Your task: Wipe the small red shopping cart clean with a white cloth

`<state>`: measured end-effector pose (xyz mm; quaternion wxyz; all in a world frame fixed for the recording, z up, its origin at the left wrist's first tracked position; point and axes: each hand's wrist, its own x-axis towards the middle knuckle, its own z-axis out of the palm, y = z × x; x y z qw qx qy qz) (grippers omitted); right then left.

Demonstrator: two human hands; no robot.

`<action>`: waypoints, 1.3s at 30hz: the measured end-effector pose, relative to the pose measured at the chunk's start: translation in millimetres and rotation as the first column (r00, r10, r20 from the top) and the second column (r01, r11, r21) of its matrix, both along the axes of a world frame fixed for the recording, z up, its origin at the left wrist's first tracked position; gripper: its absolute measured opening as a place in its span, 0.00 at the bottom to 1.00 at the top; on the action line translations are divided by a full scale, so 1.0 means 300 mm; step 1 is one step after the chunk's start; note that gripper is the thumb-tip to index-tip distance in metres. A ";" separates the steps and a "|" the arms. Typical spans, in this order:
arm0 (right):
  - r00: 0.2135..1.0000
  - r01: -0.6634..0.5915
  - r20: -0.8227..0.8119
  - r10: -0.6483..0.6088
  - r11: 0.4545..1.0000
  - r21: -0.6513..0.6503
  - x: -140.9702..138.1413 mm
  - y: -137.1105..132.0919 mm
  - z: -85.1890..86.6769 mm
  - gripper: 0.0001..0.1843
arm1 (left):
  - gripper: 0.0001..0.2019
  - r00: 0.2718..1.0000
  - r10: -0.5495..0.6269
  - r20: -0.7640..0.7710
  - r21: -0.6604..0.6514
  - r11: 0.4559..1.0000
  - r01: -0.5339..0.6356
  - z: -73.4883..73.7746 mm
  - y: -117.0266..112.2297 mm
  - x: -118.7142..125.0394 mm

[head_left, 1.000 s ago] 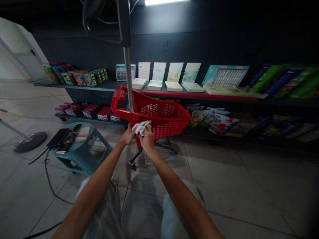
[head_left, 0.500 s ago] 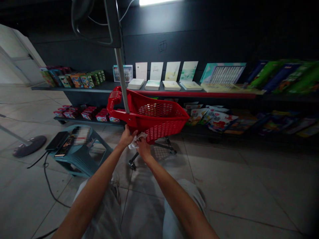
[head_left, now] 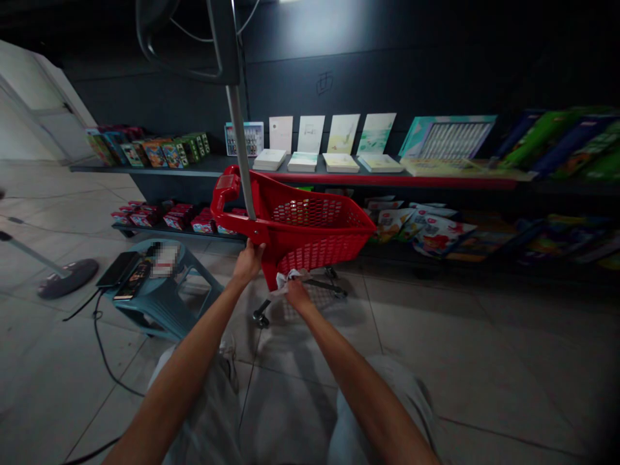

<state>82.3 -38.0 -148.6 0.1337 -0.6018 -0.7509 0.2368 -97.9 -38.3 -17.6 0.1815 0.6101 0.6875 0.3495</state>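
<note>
A small red shopping cart (head_left: 317, 248) with a lattice basket stands before me on dark casters. My left hand (head_left: 249, 261) is closed on the lower left edge of its red plastic body, below the handle; some of its fingers are hidden behind the panel. In my right hand (head_left: 296, 294) is a crumpled white wipe (head_left: 282, 280), pressed against the bottom edge of the basket's near side. The fingers of that hand are bunched around the wipe and partly out of sight. A metal pole (head_left: 238, 129) rises from the cart to a grey frame.
A blue-grey stool (head_left: 169, 300) at my left bears a phone (head_left: 132, 280) and a black device, with a cable trailing to the floor. Behind the cart runs a shelf (head_left: 194, 169) of boxes and books, with snack bags (head_left: 438, 232) below. A round stand base (head_left: 68, 279) lies farther left.
My right hand has moved right with the wipe, away from my left hand, to the basket's lower edge. My left hand keeps its place on the cart. The view has shifted slightly.
</note>
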 end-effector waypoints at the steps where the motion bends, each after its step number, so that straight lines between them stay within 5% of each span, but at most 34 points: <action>1: 1.000 0.016 -0.012 -0.016 1.000 0.016 0.020 0.014 0.016 0.19 | 0.25 1.000 -0.001 -0.009 -0.005 1.000 0.001 0.005 -0.002 -0.006; 5: 0.993 0.050 -0.111 -0.030 0.982 0.181 0.094 0.051 0.132 0.24 | 0.25 1.000 -0.016 -0.012 -0.020 1.000 0.015 0.019 -0.017 -0.020; 9: 0.929 0.164 -0.368 0.036 0.852 0.497 0.153 0.035 0.291 0.27 | 0.25 1.000 -0.005 0.002 -0.024 1.000 0.005 0.023 -0.032 -0.023; 14: 0.913 0.242 -0.405 0.036 0.752 0.613 0.228 0.023 0.422 0.37 | 0.25 0.999 -0.013 0.037 -0.001 1.000 0.013 0.014 -0.048 -0.022; 19: 0.940 0.096 -0.320 0.118 0.808 0.581 0.262 0.052 0.434 0.38 | 0.26 0.998 -0.057 -0.004 0.013 0.998 0.057 0.013 -0.075 -0.005; 27: 0.960 0.096 -0.268 0.078 0.809 0.580 0.269 0.072 0.461 0.35 | 0.24 0.991 -0.085 -0.103 -0.040 0.996 0.082 0.000 -0.099 -0.004; 39: 0.973 0.189 -0.209 -0.101 0.867 0.461 0.497 0.158 0.453 0.25 | 0.23 0.991 -0.066 -0.113 -0.037 0.997 0.062 0.013 -0.100 -0.051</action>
